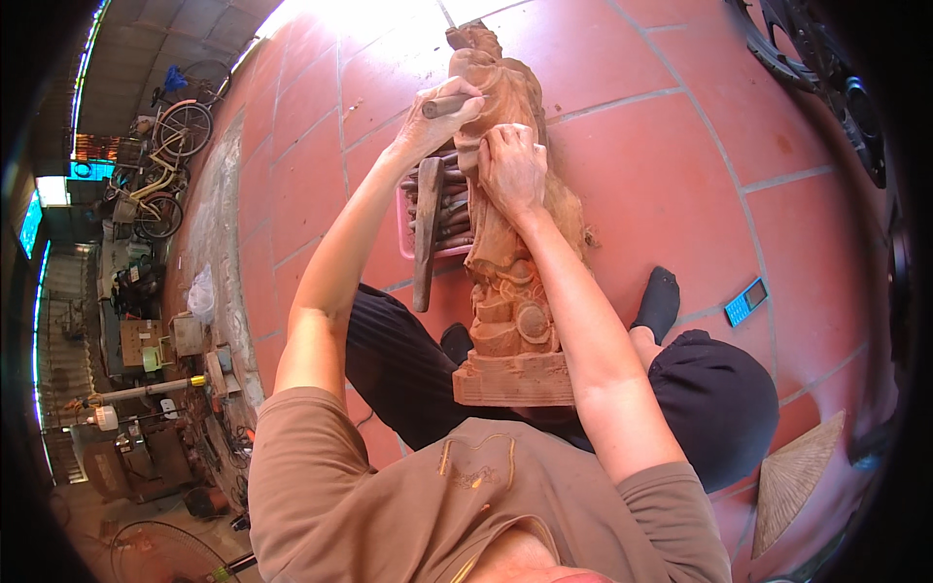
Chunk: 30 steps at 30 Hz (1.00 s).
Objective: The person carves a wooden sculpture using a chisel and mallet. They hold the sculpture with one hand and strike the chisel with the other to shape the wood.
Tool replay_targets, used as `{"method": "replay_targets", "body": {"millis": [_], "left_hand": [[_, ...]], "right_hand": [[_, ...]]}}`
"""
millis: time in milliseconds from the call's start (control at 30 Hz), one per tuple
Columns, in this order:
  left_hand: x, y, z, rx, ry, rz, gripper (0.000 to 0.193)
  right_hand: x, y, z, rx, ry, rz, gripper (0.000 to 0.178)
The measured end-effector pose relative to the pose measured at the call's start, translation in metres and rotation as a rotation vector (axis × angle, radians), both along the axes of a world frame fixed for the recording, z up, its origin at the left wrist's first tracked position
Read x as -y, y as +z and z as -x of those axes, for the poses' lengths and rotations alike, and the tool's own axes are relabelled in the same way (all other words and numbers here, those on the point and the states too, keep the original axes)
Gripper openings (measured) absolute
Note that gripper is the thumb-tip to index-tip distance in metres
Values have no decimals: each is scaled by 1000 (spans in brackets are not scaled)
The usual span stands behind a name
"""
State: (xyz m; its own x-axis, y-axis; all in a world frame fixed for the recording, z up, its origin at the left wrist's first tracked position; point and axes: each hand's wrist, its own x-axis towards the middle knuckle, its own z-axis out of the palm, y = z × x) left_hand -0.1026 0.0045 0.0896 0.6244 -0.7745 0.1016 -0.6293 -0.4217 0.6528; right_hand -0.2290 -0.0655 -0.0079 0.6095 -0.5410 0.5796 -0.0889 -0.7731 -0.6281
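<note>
A carved wooden statue [515, 277] stretches away from me between my legs, its square base nearest my body. My left hand [416, 128] is closed around the round wooden handle [449, 105] of what looks like a carving chisel, at the statue's upper left side. Its blade end is hidden. My right hand [513, 175] rests on the middle of the statue, fingers curled down against the wood; what they grip, if anything, does not show. Left of the statue, a pink basket [402, 223] holds several wooden-handled tools [455, 209]. A long wooden mallet [426, 238] lies across it.
Red floor tiles [651, 185] surround the statue. A mobile phone [746, 302] and a conical woven hat [799, 478] lie to the right. Bicycles [160, 180] and cluttered workshop equipment [136, 447] line the left; a dark wheeled vehicle [826, 78] stands at the far right.
</note>
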Motion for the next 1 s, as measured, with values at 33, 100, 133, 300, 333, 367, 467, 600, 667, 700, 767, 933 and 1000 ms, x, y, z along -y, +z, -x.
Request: {"method": "replay_targets", "body": {"millis": [33, 100, 133, 300, 333, 367, 467, 600, 667, 700, 767, 933, 1000], "left_hand": [[1, -4, 0, 12, -43, 48, 19], [-7, -13, -2, 184, -144, 76, 19], [-9, -16, -4, 270, -198, 92, 19], [-5, 2, -5, 103, -70, -83, 19], [-4, 5, -10, 72, -43, -111, 19], [-2, 6, -12, 24, -31, -84, 20], [10, 4, 0, 71, -15, -102, 25], [-7, -3, 0, 125, -58, -89, 19], [-6, 7, -5, 104, -51, -174, 20], [-9, 13, -8, 98, -40, -222, 20], [-6, 8, -23, 39, -29, -132, 24], [6, -4, -9, -50, 7, 14, 24], [-2, -7, -6, -43, 54, -29, 24]], "right_hand": [[-1, 1, -1, 4, 7, -2, 16], [-1, -1, -2, 5, 7, 2, 16], [-1, -2, -2, 1, 2, 8, 16], [2, -3, 1, -4, -5, 3, 16], [1, -1, 1, 1, -3, 0, 16], [0, 2, 2, 5, -1, -3, 16], [-1, 3, 2, -24, 9, 2, 16], [1, -2, -2, -11, -22, 40, 16], [5, -4, 0, -23, -51, 75, 15], [3, -2, -1, -15, -37, 54, 16], [0, 1, 0, -1, -9, 11, 17], [-1, 0, -1, 7, 5, 2, 16], [0, 0, -1, -5, 2, 10, 16]]}}
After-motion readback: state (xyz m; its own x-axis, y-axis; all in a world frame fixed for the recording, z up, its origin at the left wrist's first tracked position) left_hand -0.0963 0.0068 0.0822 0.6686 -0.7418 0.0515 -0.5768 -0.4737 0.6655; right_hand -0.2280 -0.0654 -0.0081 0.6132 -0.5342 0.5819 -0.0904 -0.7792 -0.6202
